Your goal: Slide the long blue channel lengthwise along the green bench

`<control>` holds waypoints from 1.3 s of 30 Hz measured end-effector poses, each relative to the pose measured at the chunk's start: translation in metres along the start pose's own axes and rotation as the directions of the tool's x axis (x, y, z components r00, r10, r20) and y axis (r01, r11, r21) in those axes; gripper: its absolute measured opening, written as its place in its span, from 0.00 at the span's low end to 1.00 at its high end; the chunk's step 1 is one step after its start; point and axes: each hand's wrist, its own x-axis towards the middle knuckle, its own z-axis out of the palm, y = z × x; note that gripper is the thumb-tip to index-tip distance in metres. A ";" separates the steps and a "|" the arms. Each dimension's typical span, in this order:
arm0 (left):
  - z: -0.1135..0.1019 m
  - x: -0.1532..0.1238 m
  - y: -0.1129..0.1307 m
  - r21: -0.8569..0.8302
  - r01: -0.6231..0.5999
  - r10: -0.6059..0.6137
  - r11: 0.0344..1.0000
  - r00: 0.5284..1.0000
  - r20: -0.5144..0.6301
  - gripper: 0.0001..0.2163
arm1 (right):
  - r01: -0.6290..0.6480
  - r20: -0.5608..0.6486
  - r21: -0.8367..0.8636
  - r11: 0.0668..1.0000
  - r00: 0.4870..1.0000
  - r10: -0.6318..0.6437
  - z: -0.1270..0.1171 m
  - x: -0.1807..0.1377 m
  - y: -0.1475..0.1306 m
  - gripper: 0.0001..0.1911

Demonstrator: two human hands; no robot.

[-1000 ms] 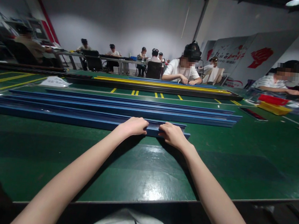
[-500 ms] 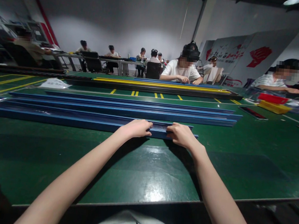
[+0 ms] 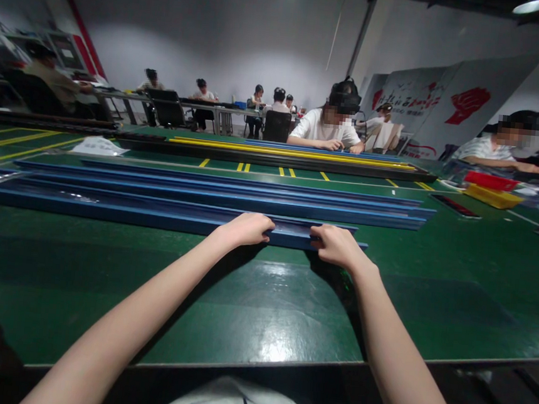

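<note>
"What did you have on your feed?"

"From my end I saw two bare hands at one long piece, the nearest blue channel (image 3: 291,238), lying lengthwise on the green table (image 3: 485,271). The left hand (image 3: 247,229) was pinching its near wall, fingers curled over the rim."

"And the right hand (image 3: 335,244)?"

"It pinched the same wall — close to the channel's right end, which poked out just past that hand. A short stretch of wall showed between the two hands; the long remainder ran off beyond the left one."

"Could you make out the thumbs?"

"Not well — at my distance I couldn't tell how firmly they pressed."

"What lay past the hands?"

"Just beyond them I had more blue channels (image 3: 269,202), roughly parallel. Farther out came a dark rail (image 3: 264,159) with yellow strips (image 3: 302,154) along it, and a co-worker (image 3: 323,131) behind that. Well to the right of the right hand, and farther off, I saw a yellow tray (image 3: 491,195)."
</note>
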 end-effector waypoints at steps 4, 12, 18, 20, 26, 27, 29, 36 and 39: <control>-0.002 0.000 0.002 -0.001 0.006 -0.006 1.000 1.000 0.006 0.08 | 0.025 -0.006 0.027 0.999 1.000 -0.025 0.001 0.001 -0.008 0.09; -0.002 0.000 0.002 -0.001 0.005 -0.005 1.000 1.000 0.004 0.09 | 0.070 -0.029 0.044 0.997 0.997 -0.069 0.002 0.007 -0.015 0.09; 0.000 -0.001 0.000 -0.006 -0.012 0.012 1.000 1.000 -0.016 0.08 | 0.087 -0.025 0.045 0.995 0.996 -0.086 0.001 0.007 -0.010 0.09; 0.001 0.000 0.001 -0.012 -0.028 0.027 1.000 0.999 -0.030 0.08 | 0.080 -0.013 0.041 0.996 0.997 -0.079 0.001 0.006 -0.006 0.09; 0.006 0.002 0.003 -0.017 -0.043 0.042 0.999 0.997 -0.060 0.10 | 0.048 0.013 0.056 0.997 0.999 -0.049 0.000 0.001 0.007 0.10; 0.007 0.002 0.003 -0.014 -0.048 0.047 0.999 0.997 -0.066 0.10 | 0.045 0.016 0.058 0.997 0.999 -0.046 0.000 0.001 0.007 0.10; 0.008 0.003 0.003 -0.012 -0.054 0.053 0.998 0.996 -0.074 0.11 | 0.037 0.021 0.063 0.997 0.999 -0.039 0.000 0.001 0.007 0.10; 0.011 0.004 0.000 -0.060 -0.053 0.047 0.997 0.994 -0.095 0.12 | -0.014 0.014 0.105 0.994 1.000 0.012 0.002 0.001 0.003 0.12; 0.012 0.004 -0.001 -0.078 -0.047 0.040 0.996 0.995 -0.086 0.13 | 0.003 -0.006 0.129 0.992 1.000 -0.002 0.004 0.002 0.001 0.14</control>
